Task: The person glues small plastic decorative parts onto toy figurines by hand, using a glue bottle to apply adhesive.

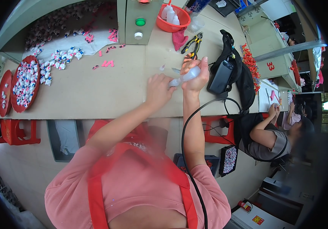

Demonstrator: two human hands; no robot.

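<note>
With my right hand point(197, 83) wrapped round the bottle point(191, 73) above the table point(114, 89), and my left hand point(158, 90) curled at its tip, grip hard to tell, oversqueezing could squirt any contents astray.

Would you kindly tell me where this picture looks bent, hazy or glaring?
In the head view, the pale-green frame curves near the black fisheye rim; in the head view, haze softens the middle of the red apron and a bright patch glares at far right; in the head view, the right hand and translucent bottle look fairly clear.
</note>
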